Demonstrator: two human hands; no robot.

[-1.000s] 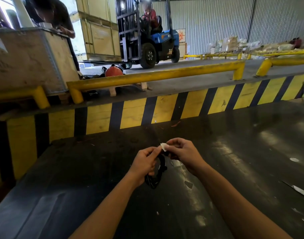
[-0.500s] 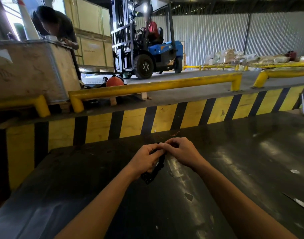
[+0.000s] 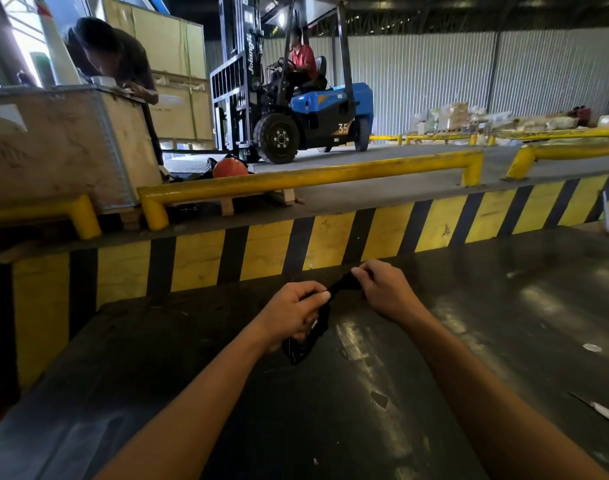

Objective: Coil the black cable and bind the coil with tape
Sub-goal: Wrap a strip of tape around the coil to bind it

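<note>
The coiled black cable point(image 3: 305, 344) hangs from my left hand point(image 3: 291, 315), which grips its upper part above the dark table point(image 3: 504, 323). Its lower loops stick out below my palm. My right hand point(image 3: 386, 292) pinches a short black strip point(image 3: 346, 284), probably tape, that stretches from the coil's top up and to the right. The two hands are a short way apart, joined by that strip. How the strip meets the coil is hidden behind my left fingers.
A yellow-and-black striped barrier point(image 3: 330, 240) borders the table's far edge. Beyond it are yellow guard rails point(image 3: 313, 176), a blue forklift point(image 3: 296, 112) with a driver, a wooden crate point(image 3: 64, 143) with a person leaning over it. A blade-like tool point(image 3: 604, 412) lies at the right.
The white scrap seen at my fingertips a second ago is gone from view. My right hand has pulled up and right, away from the left, drawing a black strip taut. The camera tilted upward.
</note>
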